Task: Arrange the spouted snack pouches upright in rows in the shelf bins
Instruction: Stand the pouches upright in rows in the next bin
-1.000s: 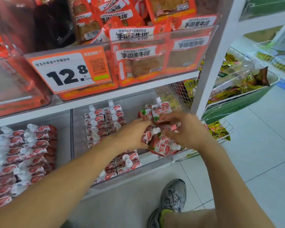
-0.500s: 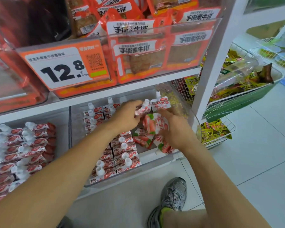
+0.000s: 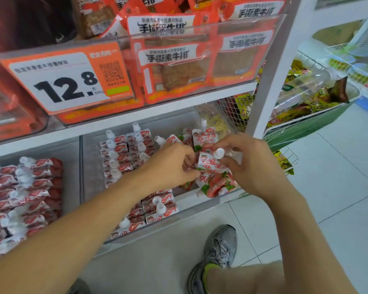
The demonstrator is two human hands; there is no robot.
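Your left forearm covers much of the front rows in the clear bin (image 3: 200, 205), so the pouches under it can't be read. Your left hand (image 3: 170, 166) has its fingers curled, pinching the edge of a spouted pouch (image 3: 212, 165); your right hand (image 3: 251, 164) grips the same pouch near its white cap. Loose pouches (image 3: 218, 185) lie tumbled below, at the bin's right side. Upright rows (image 3: 128, 153) fill the back left. Behind, the price tag (image 3: 68, 79) blurs.
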